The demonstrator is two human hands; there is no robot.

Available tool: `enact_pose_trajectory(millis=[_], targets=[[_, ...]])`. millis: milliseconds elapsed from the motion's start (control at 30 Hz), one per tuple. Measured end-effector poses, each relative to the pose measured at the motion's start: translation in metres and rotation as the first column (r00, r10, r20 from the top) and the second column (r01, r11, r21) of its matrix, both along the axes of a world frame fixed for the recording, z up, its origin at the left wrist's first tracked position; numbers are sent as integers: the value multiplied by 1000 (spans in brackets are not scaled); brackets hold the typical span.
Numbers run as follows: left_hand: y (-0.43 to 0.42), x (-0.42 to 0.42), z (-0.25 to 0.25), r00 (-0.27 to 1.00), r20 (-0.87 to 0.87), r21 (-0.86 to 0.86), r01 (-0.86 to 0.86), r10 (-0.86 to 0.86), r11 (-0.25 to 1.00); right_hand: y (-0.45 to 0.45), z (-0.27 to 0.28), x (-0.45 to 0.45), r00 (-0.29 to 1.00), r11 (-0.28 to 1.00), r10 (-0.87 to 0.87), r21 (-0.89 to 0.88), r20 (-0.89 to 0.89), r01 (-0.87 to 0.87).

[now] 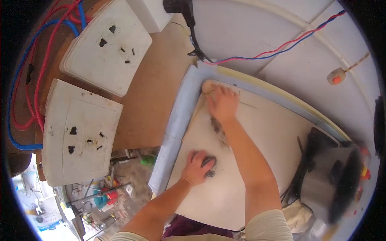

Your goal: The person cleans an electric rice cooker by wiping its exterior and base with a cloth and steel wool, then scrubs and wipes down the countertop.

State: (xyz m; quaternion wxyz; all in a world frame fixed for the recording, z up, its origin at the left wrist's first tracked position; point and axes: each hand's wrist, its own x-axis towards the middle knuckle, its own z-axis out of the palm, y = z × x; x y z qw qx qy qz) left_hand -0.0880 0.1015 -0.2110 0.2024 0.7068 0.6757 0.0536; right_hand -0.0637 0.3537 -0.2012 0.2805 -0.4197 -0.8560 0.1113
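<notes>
Grey clump (pixel 211 164) – centre of the frame, on white board (pixel 209 201), apparently light, soft and crumbly, best cupped from above – left hand (pixel 194 167) curled round it; right hand (pixel 224 103), upper centre, blurred, grip impossible to tell.

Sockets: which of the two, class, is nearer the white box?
The upper socket, right beside the box; the lower socket sits farther off.
</notes>
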Motion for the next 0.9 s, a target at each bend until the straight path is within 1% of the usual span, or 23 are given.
enact_pose_trajectory(millis=[67,167,267,300,367,400,433,467,567,667,700,767,867,900], targets=[[-1,-1,-2,1000,8,-8,6,-6,1000,20,-19,-29,996,1000,21,2,-87,-21],[-4,-1,-8,1000,-20,57,15,-14,998,33,-36,-42,997,956,44,-289,-56,-59],[-1,-1,2,1000,29,39,-11,10,999,27,-44,-35,986,959,3,-277,-169,-50],[0,-1,1,999,35,58,-12,10,998,23,-36,-29,953,893,-36,-438,-301,-105],[-1,-1,-1,999,53,97,-16,10,995,10,-9,-9,840,684,-177,-678,-513,-270],[-1,0,-1,999,48,98,-18,13,995,4,-2,2,690,507,-283,-715,-666,-482],[0,0,1,999,43,98,-19,14,995,-3,4,14,510,327,-423,-651,-749,-685],[0,0,3,999,38,101,-18,14,995,-11,10,26,323,169,-576,-496,-751,-851],[-2,2,-4,997,60,207,-53,41,977,-44,31,60,246,0,-715,-352,-654,-936],[-3,3,-3,995,84,253,-69,50,965,-83,52,85,222,-7,-773,-342,-594,-940],[-3,3,-3,991,126,283,-83,48,955,-94,59,94,222,-7,-764,-337,-606,-942],[-7,4,2,988,143,240,-84,50,967,-120,74,109,229,-23,-747,-319,-625,-948],[-5,5,14,987,144,182,-95,69,979,-152,88,130,269,-50,-732,-344,-626,-938],[-9,6,20,986,142,157,-113,91,981,-165,91,136,324,-37,-722,-434,-612,-900]])
